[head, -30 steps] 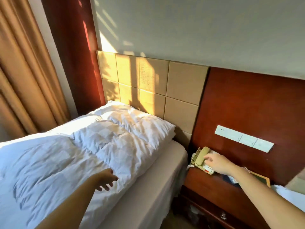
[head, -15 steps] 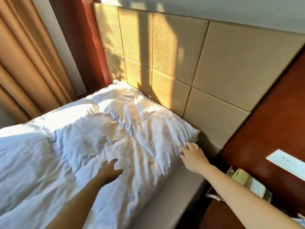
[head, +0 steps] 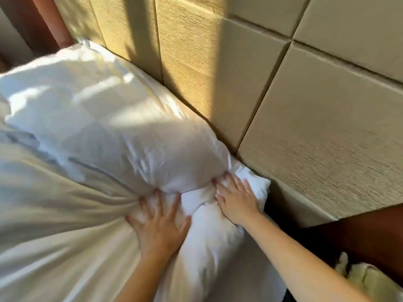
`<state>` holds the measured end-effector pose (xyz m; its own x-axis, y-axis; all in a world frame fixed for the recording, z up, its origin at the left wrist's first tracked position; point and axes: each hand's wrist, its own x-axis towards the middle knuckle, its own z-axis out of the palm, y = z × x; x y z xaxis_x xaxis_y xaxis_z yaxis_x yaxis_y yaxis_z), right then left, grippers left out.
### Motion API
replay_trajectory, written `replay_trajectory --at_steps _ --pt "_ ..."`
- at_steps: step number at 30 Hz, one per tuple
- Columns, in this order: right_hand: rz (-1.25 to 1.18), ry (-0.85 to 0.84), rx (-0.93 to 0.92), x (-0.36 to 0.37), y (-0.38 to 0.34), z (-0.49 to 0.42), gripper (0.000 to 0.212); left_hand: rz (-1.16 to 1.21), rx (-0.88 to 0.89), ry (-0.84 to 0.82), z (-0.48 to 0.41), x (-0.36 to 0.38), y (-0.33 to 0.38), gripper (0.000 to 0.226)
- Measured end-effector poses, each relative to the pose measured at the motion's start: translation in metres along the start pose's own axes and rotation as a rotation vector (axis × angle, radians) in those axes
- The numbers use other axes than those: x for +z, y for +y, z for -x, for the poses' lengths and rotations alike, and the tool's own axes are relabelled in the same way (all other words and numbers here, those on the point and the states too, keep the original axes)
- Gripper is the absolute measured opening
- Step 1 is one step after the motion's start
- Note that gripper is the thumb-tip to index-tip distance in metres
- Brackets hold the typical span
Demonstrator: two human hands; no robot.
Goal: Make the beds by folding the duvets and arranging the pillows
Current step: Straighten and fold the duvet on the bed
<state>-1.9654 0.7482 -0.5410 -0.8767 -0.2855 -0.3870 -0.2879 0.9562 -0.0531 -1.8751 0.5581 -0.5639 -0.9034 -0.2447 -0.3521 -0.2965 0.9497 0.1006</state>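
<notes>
A rumpled white duvet [head: 104, 127] is bunched at the head of the bed, against the padded headboard [head: 305, 127]. My left hand [head: 159, 225] lies flat with fingers spread, fingertips pressing into the duvet's near edge, where creases fan out to the left. My right hand [head: 236, 199] presses, fingers spread, on a white bedding corner [head: 255, 186] beside the headboard. I cannot tell whether that corner is a pillow or duvet. The view is blurred by motion.
The beige headboard panels fill the upper right. A dark wooden wall panel [head: 359, 236] stands at the right, with a blurred cream telephone [head: 375, 282] below it. A red-brown wooden strip [head: 50, 20] shows at the top left.
My right hand left the telephone and came onto the bedding corner by the headboard. My left hand slid forward onto the duvet's edge. The view has moved in close to the bed head.
</notes>
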Motion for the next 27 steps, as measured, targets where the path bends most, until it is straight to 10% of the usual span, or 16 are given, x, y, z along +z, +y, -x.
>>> replay_trajectory --at_steps 6,10,15,22,27 --pt "-0.124 0.614 -0.254 -0.038 -0.039 -0.015 0.046 0.133 -0.042 0.303 0.003 -0.021 0.028 0.076" --pt "0.018 0.227 -0.158 0.003 0.017 -0.039 0.069 0.102 -0.073 0.066 0.016 0.013 0.043 0.080" --pt "-0.019 0.165 -0.117 0.033 0.031 -0.061 0.082 0.062 -0.093 0.054 -0.004 0.031 0.046 0.085" --pt "0.074 -0.244 0.045 -0.011 0.011 -0.062 0.067 0.097 -0.059 -0.337 -0.010 -0.011 0.042 0.075" --pt "0.269 -0.344 0.005 -0.055 -0.020 -0.025 0.058 0.211 -0.027 -0.175 0.067 -0.046 0.005 0.053"
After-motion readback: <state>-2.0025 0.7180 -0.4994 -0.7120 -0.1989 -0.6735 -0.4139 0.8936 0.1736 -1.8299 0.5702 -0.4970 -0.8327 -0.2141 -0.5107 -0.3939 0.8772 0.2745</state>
